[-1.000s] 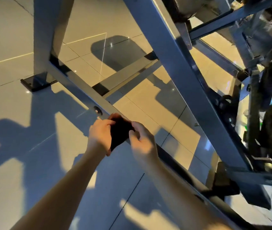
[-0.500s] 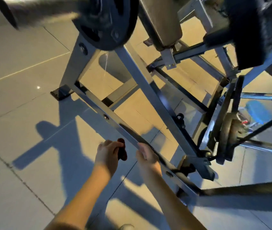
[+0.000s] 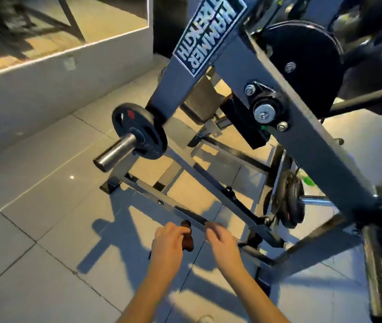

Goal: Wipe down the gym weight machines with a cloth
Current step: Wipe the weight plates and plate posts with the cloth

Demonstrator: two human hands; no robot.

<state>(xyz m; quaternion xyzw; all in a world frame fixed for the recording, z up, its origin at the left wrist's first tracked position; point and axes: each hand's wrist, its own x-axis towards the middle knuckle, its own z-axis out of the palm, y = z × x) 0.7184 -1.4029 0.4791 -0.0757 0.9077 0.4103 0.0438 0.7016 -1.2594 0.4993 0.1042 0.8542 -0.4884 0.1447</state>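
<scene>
far left: weight plate on a steel peg | near centre: left hand curled tight around a dark cloth, just short of the machine's low rail | beside it: right hand, fingers loosely bent, blurred, seemingly empty, near the rail | right: grey machine arm

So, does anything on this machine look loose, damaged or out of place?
Nothing stands out. The weight plate sits square on its peg, the base rail lies flat on the floor, and the left hand grips the cloth. A small green thing beyond the frame is too blurred to identify.
</scene>
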